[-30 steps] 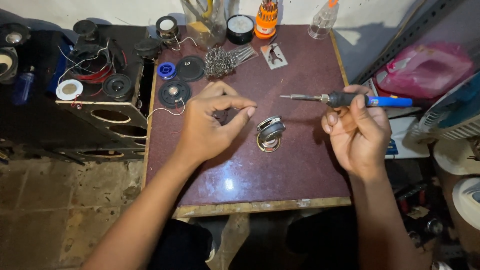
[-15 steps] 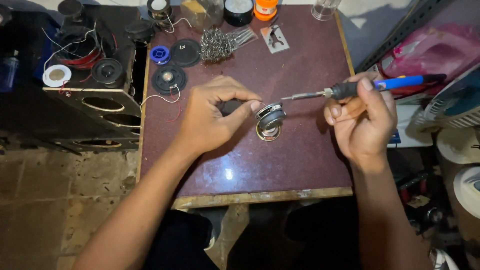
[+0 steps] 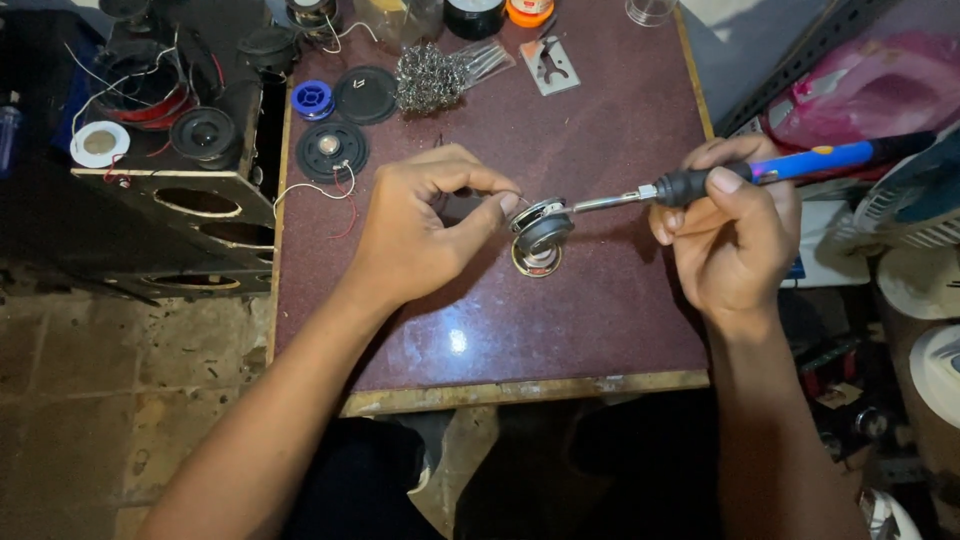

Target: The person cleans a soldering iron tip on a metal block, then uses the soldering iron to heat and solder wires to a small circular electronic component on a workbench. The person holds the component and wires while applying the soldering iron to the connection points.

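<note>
Soldering iron [image 3: 760, 172] tip moved onto small speaker [image 3: 541, 228]; right hand [image 3: 735, 235] grip wraps handle; left hand [image 3: 425, 225] pinch contents hidden.

left hand [image 3: 420, 235]: fingertips pinch at speaker [image 3: 540, 232] rim | right hand [image 3: 732, 232]: grips soldering iron [image 3: 740, 175], tip at speaker | speaker on table [image 3: 600, 330]

Open tabletop [image 3: 560, 330] stretches bare across the near half, below the left hand [image 3: 425, 235] and right hand [image 3: 735, 235], which flank a small speaker [image 3: 540, 235] at centre. The far edge is crowded: a wire-wool tangle [image 3: 428, 80], two flat black speakers [image 3: 332, 150], a blue spool [image 3: 313, 98]. A speaker cabinet [image 3: 170, 200] walls off the left.
</note>
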